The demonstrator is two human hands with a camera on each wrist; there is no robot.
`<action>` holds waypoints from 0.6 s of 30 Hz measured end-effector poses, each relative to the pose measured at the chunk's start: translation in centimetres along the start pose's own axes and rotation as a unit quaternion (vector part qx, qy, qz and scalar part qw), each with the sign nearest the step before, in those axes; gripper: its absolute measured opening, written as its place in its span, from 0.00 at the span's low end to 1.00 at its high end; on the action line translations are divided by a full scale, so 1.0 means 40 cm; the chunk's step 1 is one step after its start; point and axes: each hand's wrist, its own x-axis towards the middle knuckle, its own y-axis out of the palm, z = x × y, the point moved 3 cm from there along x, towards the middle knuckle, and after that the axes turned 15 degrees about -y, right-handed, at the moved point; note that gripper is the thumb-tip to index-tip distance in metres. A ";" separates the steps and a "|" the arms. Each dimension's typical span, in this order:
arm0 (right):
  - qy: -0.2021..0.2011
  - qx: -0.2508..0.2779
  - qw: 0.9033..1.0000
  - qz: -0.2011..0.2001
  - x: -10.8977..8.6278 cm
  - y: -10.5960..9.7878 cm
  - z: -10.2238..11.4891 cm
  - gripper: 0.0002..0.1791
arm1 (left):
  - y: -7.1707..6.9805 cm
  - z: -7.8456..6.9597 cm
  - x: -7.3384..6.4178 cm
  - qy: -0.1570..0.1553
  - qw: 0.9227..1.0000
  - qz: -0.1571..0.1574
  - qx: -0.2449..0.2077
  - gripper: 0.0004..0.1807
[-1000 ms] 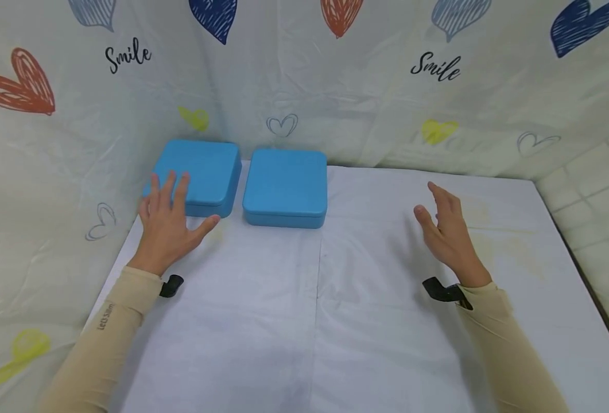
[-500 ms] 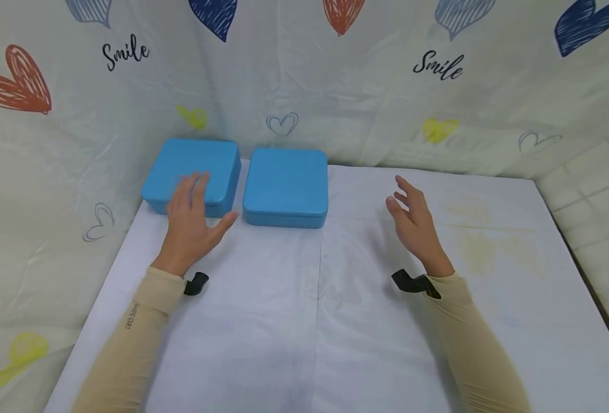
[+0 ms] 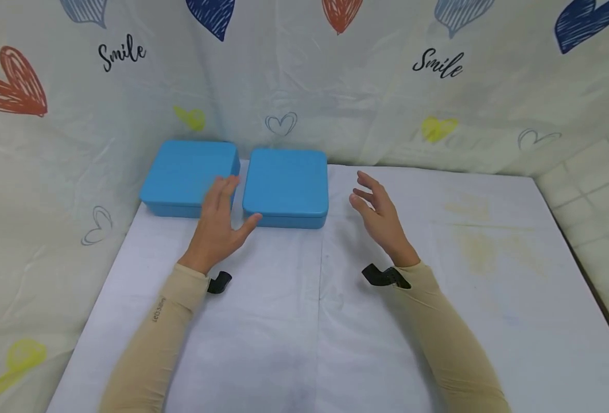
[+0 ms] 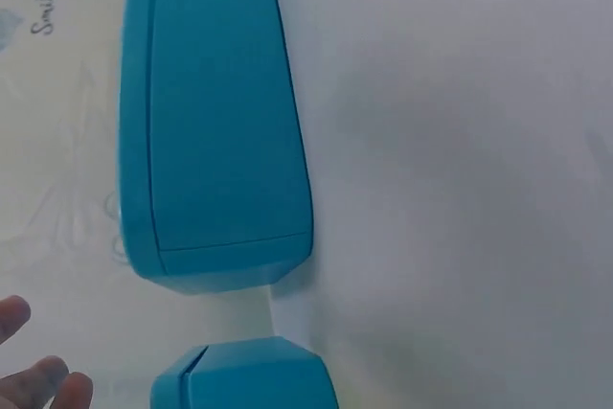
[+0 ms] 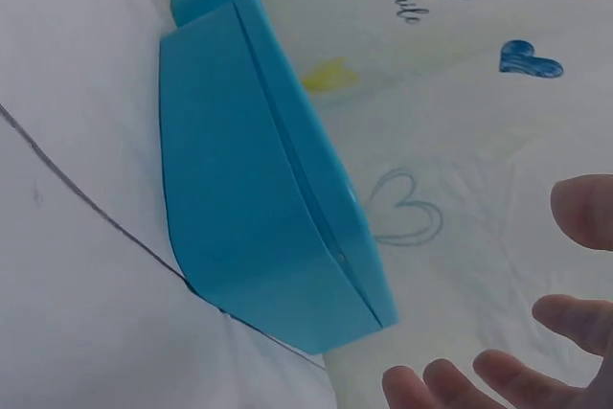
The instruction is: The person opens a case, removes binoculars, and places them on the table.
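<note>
Two blue lidded boxes stand side by side at the back of the white table. The left box (image 3: 190,172) is partly covered by my left hand (image 3: 218,229), whose fingers are spread and hold nothing; its thumb reaches toward the near edge of the right box (image 3: 286,186). To the right of that box my right hand (image 3: 383,221) hovers with loosely bent fingers, apart from it and holding nothing. The right wrist view shows the side and lid seam of the nearer box (image 5: 239,170), with fingertips (image 5: 508,375) off to its right.
A pale sheet (image 3: 376,103) printed with hearts and "Smile" hangs right behind the boxes. The white table (image 3: 283,321) has a crease down its middle and faint yellow stains at right. Beyond its right edge is a tiled-pattern surface (image 3: 598,189).
My left hand has moved right, from over the left box to the gap between the boxes. The right hand has moved left toward the right box. Both boxes stay put.
</note>
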 end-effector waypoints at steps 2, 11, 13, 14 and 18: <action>-0.003 0.009 1.000 0.005 0.008 0.016 0.001 0.35 | 0.011 0.001 0.000 -0.007 1.000 0.014 -0.001 0.46; 0.024 0.108 0.994 0.006 0.035 0.054 -0.009 0.34 | 0.047 0.029 -0.004 -0.064 0.996 0.050 -0.031 0.49; 0.029 0.106 0.994 0.010 0.039 0.063 -0.014 0.35 | 0.052 0.033 -0.002 -0.069 0.995 0.057 -0.042 0.50; 0.031 0.106 0.994 0.012 0.040 0.067 -0.014 0.35 | 0.055 0.033 -0.002 -0.071 0.994 0.061 -0.047 0.50; 0.028 0.108 0.994 0.015 0.047 0.083 -0.015 0.35 | 0.065 0.033 0.002 -0.077 0.992 0.074 -0.061 0.52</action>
